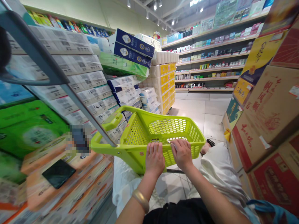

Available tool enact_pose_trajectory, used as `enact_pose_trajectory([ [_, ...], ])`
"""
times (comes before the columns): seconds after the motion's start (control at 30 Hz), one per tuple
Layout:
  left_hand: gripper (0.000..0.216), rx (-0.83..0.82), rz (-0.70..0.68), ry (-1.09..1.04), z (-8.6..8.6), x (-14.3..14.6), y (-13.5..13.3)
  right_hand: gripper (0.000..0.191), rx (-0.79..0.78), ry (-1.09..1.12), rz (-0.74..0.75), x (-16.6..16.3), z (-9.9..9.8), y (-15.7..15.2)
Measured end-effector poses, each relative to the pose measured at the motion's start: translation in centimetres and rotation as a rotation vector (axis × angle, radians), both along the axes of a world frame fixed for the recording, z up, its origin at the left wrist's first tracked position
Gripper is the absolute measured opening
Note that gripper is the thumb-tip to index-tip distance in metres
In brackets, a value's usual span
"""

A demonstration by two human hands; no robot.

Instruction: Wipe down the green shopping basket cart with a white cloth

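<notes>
A lime-green plastic shopping basket [140, 130] on wheels stands in front of me, tipped toward me, and it looks empty. My left hand [154, 157] is curled over its near rim, a gold bangle on that wrist. My right hand [182, 153] grips the same rim just to the right, fingers closed over the edge. A grey pull handle [77, 102] runs from the basket up to the upper left.
Stacked tissue and paper packs [77, 77] fill the left side, with a dark phone [58, 173] lying on an orange pack. Cardboard boxes [268, 105] are piled on the right. A tiled aisle [205, 115] leads to stocked shelves [210, 59] at the back.
</notes>
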State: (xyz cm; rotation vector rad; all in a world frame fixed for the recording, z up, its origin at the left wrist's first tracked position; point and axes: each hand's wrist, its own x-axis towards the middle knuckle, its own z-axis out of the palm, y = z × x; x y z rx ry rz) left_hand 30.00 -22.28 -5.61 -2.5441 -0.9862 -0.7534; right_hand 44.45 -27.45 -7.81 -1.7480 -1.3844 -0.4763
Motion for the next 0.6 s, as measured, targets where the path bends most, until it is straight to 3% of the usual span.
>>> enact_pose_trajectory([
  [0.1, 0.056, -0.020, -0.004, -0.011, -0.2, 0.2, 0.0, 0.021, 0.017, 0.008, -0.105, 1.9, -0.6, -0.8],
  [0.2, 0.057, -0.039, 0.004, -0.015, -0.3, 0.4, 0.0, 0.021, 0.028, 0.033, -0.190, 1.6, -0.5, -0.5],
  [0.43, 0.052, -0.043, 0.004, -0.007, 0.0, 0.2, -0.1, 0.019, 0.011, 0.022, 0.020, -2.5, 0.5, 1.1],
  [0.6, 0.052, -0.006, -0.001, 0.018, 0.1, -0.1, 0.1, 0.020, 0.023, -0.016, -0.022, 0.5, -0.3, -0.2],
])
